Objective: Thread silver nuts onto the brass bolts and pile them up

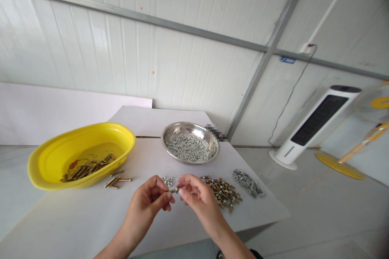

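Note:
Above the table, my left hand (151, 195) pinches a brass-coloured bolt (172, 191) between thumb and fingers. At the bolt's right end is a small silver nut (177, 190), with the fingers of my right hand (194, 192) closed on it; the fingertips partly hide it. Just behind the hands lies a small group of loose nuts (167, 181). Right of my right hand is a pile of bolts (224, 192), several with nuts on them. A round metal bowl (190, 160) full of nuts or washers stands farther back.
A yellow plastic tub (82, 129) with long bolts inside is at the left. Several loose bolts (118, 180) lie beside it. Larger washers or nuts (247, 183) are heaped near the table's right edge. A tower fan (319, 125) and a yellow pedestal fan (340, 166) stand beyond.

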Action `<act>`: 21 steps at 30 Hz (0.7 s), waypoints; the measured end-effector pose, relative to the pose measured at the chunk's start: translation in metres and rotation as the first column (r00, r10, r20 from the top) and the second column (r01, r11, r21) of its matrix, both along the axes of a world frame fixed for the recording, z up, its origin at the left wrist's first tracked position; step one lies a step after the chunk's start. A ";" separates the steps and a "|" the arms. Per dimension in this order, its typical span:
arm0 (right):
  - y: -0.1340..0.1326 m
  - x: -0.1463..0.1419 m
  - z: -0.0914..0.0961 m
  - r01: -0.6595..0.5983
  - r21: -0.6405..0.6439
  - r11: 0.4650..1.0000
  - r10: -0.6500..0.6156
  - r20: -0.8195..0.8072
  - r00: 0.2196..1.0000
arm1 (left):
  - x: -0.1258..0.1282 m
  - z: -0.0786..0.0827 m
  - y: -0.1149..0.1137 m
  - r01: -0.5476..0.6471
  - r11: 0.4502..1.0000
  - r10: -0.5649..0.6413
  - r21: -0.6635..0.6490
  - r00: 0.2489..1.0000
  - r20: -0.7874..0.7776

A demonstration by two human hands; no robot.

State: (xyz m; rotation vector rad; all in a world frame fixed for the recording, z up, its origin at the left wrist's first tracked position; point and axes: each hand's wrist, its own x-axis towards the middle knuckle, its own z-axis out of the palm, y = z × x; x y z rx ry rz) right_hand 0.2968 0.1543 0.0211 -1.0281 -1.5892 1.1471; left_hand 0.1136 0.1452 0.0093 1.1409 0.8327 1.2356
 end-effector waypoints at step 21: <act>-0.003 -0.009 -0.007 -0.079 -0.079 0.994 0.075 -0.046 0.996 | 0.004 -0.002 -0.003 0.081 0.997 -0.082 0.019 0.996 0.024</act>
